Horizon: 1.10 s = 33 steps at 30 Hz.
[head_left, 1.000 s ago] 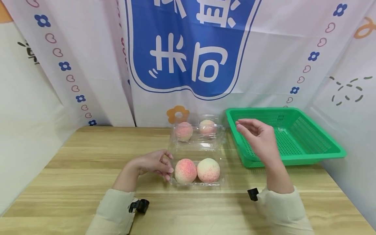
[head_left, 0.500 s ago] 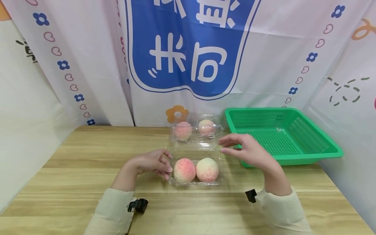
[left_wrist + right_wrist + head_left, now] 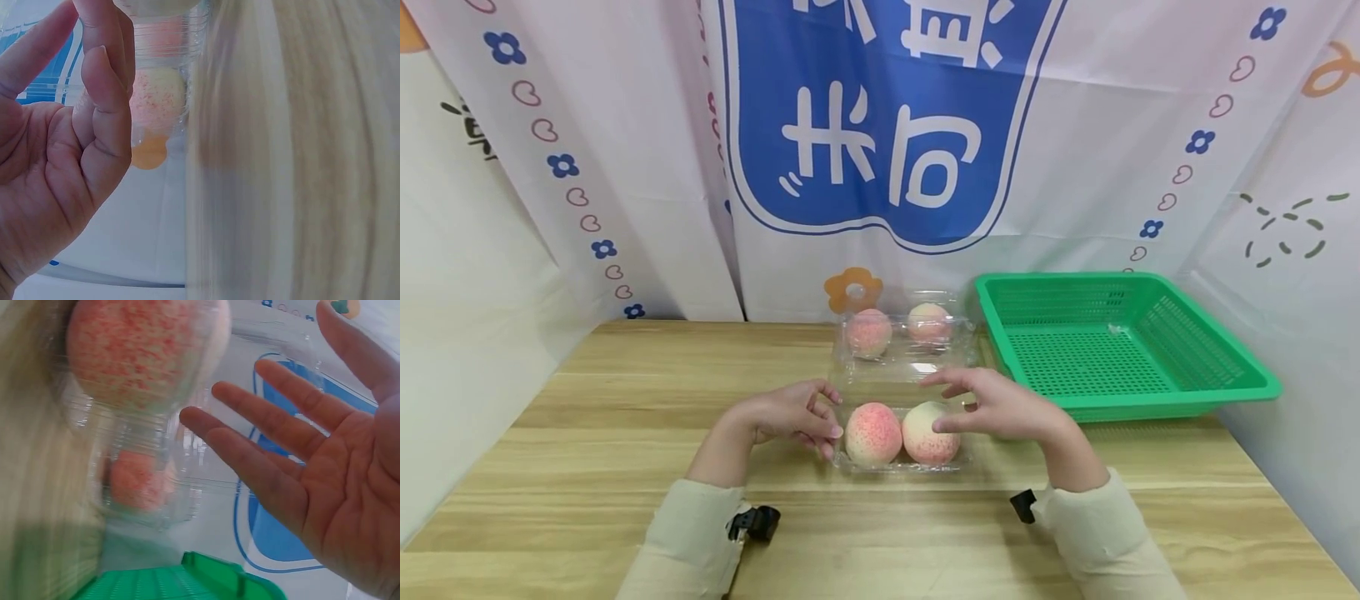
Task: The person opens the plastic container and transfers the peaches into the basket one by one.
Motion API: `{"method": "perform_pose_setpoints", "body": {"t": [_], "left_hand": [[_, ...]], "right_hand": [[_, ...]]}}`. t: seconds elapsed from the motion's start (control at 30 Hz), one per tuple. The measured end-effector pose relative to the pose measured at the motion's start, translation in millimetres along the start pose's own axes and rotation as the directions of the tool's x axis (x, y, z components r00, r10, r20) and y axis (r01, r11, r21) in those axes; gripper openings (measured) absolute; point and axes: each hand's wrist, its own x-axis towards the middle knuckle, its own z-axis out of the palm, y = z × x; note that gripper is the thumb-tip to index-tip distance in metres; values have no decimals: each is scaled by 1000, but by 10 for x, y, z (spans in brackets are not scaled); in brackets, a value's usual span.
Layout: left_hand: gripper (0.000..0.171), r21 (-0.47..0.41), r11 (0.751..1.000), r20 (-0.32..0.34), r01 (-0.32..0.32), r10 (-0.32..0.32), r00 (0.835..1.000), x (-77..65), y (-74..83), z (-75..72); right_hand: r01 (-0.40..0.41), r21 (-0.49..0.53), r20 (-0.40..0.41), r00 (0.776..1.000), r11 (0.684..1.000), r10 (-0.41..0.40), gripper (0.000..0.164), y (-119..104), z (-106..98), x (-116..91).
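Two cream-and-pink speckled, peach-like balls sit side by side in a clear plastic container: a left ball [image 3: 873, 435] and a right ball [image 3: 925, 450]. My left hand [image 3: 793, 414] is at the container's left edge, its fingers loosely bent and seeming to touch the plastic. Over the right ball hovers my right hand [image 3: 1000, 406], fingers spread and holding nothing. The right wrist view shows those fingers [image 3: 275, 419] extended, apart from the near ball [image 3: 134, 356]. In the left wrist view, the left hand [image 3: 69, 144] has relaxed fingers; its contact with the container is hidden.
Behind the front balls, clear plastic holds a pink ball [image 3: 869, 333] and a paler ball [image 3: 929, 323], against a printed cloth [image 3: 662, 208]. A green plastic basket [image 3: 1210, 397] stands at the right on the wooden table [image 3: 587, 467].
My right hand has moved left and down, from above the basket's edge to over the right front ball, its fingers spreading. The left hand stays at the container's left edge.
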Motion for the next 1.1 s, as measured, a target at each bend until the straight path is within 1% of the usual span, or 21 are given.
{"method": "perform_pose_setpoints", "body": {"t": [0.33,0.5,0.63,0.87,1.1], "left_hand": [[58,10,1000,6,1,-2,1000,-2,2,0],[55,5,1000,9,1,-1,1000,4,-4,-7],[55,0,1000,12,1,-1,1000,15,-5,-11],[55,0,1000,6,9,-9,1000,21,-7,-13],[56,-9,1000,4,11,-11,1000,19,-16,-8]], "right_hand": [[22,-16,103,994,1000,-20,59,65,104,67],[36,-45,140,990,998,-29,62,86,152,113],[14,-77,137,991,997,-4,66,107,191,132],[-37,-172,106,993,984,56,70,110,254,146],[-31,-253,92,994,967,56,76,89,315,193]]}}
